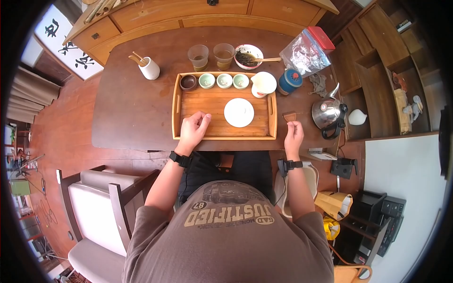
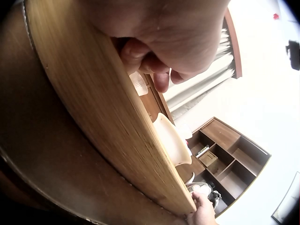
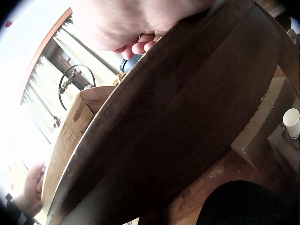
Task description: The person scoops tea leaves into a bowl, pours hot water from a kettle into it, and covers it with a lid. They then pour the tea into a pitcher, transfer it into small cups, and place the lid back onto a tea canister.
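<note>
Left hand [image 1: 191, 131] loosely curled, empty, at tray's [image 1: 226, 138] near edge; right hand [image 1: 294, 137] curled, hold unclear. Green cups [image 1: 224, 81] lined along far edge, filling unconfirmed.

The wooden tray [image 1: 203, 101] lies flat and upright at the middle of the head view, its long sides running across the frame. It is rectangular, with a pale raised rim, a glossy orange-brown floor and a slot cut in each short side. In the left wrist view its pale grained wall slants from upper left to lower centre; in the right wrist view it shows at the left. The small brown piece [image 1: 289, 116] lies right of centre in the head view, wedge-like; its exact shape and material are unclear.
</note>
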Demonstrator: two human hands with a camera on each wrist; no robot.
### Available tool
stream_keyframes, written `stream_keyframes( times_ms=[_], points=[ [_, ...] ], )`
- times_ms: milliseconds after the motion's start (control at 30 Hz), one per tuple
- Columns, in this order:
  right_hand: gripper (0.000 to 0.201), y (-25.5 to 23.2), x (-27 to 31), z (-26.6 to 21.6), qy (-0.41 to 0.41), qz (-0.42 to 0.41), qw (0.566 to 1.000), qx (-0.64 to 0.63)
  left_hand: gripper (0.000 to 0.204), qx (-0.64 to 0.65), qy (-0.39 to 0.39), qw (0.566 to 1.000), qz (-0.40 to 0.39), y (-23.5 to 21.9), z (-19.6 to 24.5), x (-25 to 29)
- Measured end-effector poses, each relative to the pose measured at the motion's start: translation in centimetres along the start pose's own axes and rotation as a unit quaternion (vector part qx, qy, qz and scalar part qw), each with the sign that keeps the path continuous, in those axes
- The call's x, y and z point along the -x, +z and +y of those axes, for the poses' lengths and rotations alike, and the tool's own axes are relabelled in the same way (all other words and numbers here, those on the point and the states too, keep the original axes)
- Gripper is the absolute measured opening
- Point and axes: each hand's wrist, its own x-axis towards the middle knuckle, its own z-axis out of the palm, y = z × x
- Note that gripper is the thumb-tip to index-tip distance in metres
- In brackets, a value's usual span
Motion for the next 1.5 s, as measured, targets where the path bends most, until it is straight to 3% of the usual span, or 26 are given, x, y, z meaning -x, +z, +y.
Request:
stream_keyframes(
  times_ms=[1500],
  points=[
    [0.016, 0.1, 0.0, -0.3, -0.009, -0.008, 1.000, 0.006, 0.032, 0.012, 0.004, 1.000, 0.005, 0.2, -0.9, 0.0]
  ],
)
